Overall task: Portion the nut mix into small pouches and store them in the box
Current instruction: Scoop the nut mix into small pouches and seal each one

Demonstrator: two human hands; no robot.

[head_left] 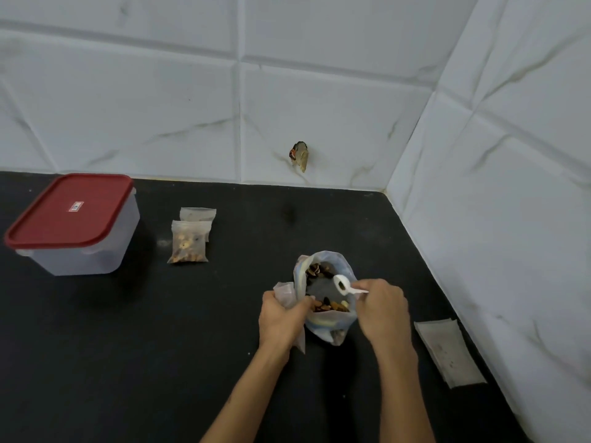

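Both hands work mid-counter: the left hand (281, 319) grips an empty pouch (285, 294) against the open bag of nut mix (326, 295), the right hand (382, 310) pinches a white spoon (343, 285) over it, while the red-lidded box (75, 223) sits at the far left edge.

Matt black counter (192, 330); translucent plastic box (86, 251), glossy red lid (68, 211).

A black worktop (96, 346) runs back into a corner where two walls meet, at the far right of its rear edge. The back wall (160, 107) and the right-hand wall (511, 187) are clad in large white tiles with faint grey-brown marble veining and bevelled joints. Low on the back wall, a small ragged hole (299, 156) breaks one tile.
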